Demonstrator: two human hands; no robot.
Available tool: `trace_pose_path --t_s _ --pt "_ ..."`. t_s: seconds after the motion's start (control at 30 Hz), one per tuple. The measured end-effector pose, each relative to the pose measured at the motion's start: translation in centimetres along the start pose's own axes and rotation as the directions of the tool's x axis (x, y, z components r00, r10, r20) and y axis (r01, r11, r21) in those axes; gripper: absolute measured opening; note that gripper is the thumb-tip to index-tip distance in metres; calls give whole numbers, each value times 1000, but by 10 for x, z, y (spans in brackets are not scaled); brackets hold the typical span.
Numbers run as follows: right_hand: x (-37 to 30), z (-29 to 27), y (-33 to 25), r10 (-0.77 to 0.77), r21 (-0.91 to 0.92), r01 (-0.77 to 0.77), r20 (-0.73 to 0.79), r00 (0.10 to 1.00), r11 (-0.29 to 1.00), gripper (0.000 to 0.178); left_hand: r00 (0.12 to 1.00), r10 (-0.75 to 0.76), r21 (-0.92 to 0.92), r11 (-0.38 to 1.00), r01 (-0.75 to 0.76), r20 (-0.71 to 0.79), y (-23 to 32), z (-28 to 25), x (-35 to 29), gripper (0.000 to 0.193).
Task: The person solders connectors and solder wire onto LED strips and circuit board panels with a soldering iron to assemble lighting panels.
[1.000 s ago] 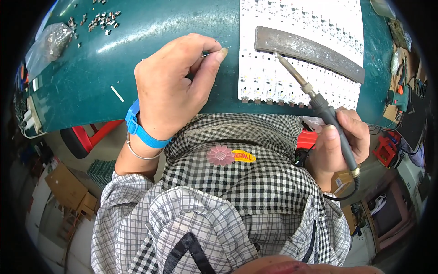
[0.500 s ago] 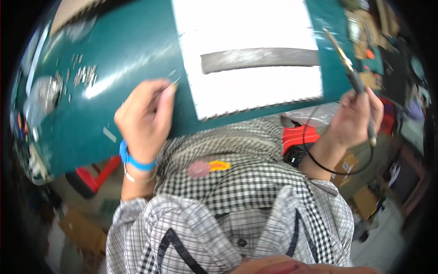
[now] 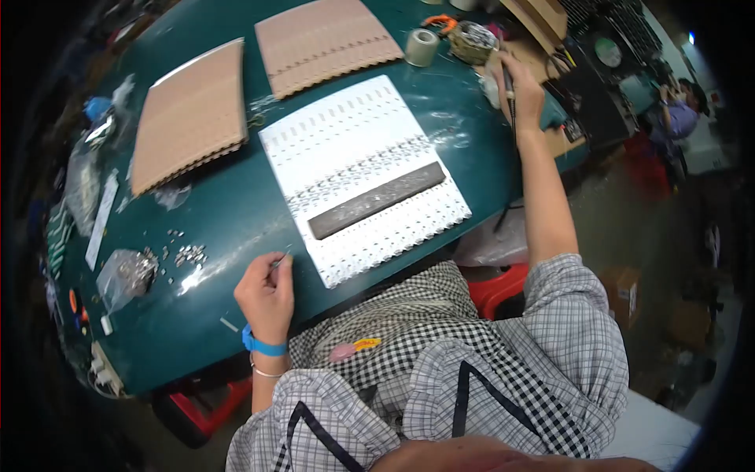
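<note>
My right hand [image 3: 522, 93] grips a soldering iron [image 3: 509, 82] at the far right of the table. Its tip end reaches to a round pot [image 3: 473, 41] filled with a tangle of metallic-looking material; whether they touch is hard to tell. Close to the table's front edge, my left hand [image 3: 266, 293] is closed in a pinch, with something thin and tiny at the fingertips. Between the hands lies a white sheet [image 3: 370, 161] with rows of small marks or parts. A dark grey bar [image 3: 377, 200] rests across it.
Two brown stacked sheets [image 3: 193, 118] [image 3: 326, 43] lie behind. Left of my left hand are small scattered metal parts [image 3: 190, 254] and a clear bag [image 3: 127, 277] of them. A tape roll [image 3: 422, 47] stands near the pot. Another person [image 3: 683, 110] is at far right.
My right hand has carried the soldering iron forward to the pot at the back right. The left hand keeps its pinch beside the white sheet. The view has shifted, showing more of the table.
</note>
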State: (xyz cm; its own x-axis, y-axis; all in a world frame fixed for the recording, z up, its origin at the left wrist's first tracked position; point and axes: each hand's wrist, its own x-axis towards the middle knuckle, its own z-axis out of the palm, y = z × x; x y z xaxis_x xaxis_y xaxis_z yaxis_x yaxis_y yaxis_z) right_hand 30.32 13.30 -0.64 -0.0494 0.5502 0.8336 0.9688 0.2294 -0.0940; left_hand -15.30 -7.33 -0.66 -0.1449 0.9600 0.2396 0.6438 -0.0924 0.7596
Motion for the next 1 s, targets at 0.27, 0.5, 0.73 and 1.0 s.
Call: trace_pose_path --t_s 0.27,0.5,0.73,1.0 --pt "-22 -17 -65 209 511 -398 388 898 762 29 996 13 108 994 -23 88 -13 -15 -9 10" --pt "-53 -54 -194 -300 679 -188 533 791 710 34 991 122 68 990 -126 62 -21 10 -18 11" --pt "-50 -59 -203 -422 718 -131 536 731 684 32 988 129 78 988 -136 87 -13 17 -13 10" --pt "-54 -63 -191 -292 672 -157 505 812 724 27 982 116 34 992 -122 149 -7 19 -4 12"
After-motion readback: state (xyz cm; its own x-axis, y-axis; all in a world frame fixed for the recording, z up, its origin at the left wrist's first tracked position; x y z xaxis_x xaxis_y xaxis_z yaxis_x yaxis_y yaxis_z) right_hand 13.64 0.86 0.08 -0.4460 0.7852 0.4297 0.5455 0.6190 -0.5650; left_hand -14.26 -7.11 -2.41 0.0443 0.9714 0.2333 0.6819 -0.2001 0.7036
